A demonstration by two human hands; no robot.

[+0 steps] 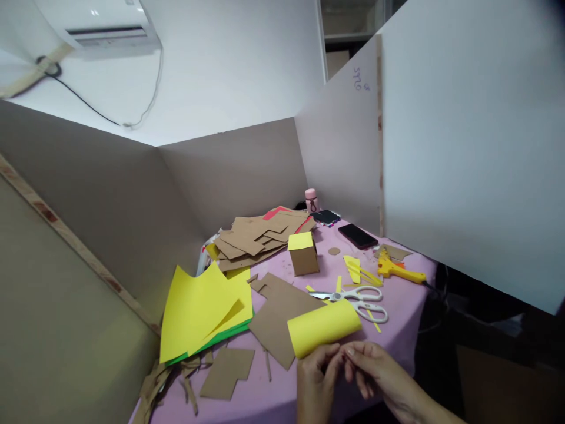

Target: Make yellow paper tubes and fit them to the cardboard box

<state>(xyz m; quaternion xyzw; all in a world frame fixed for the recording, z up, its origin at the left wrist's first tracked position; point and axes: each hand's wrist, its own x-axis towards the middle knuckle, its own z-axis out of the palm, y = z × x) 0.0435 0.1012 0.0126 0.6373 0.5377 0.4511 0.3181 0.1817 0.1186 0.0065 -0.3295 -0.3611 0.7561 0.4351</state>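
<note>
My left hand (pixel 316 374) and my right hand (pixel 373 368) meet at the front edge of the table, their fingertips pinched together. Whatever lies between the fingertips, if anything, is too small to make out. Just beyond them lies a rolled yellow paper tube (pixel 324 327), close against my left hand; whether they touch I cannot tell. White-handled scissors (pixel 348 295) lie partly behind the tube with their blades pointing left. Under the tube's left end is a flat piece of brown cardboard (pixel 282 312). Farther back stands a cardboard box (pixel 304 259) with a yellow top.
Yellow and green paper sheets (pixel 207 312) lie at left, beside cardboard scraps (pixel 227 374). Stacked cardboard (pixel 247 238) fills the back. On the right are a yellow glue gun (pixel 399 271), a phone (pixel 357 236) and yellow paper strips (pixel 353 270). A pink bottle (pixel 311 201) stands behind.
</note>
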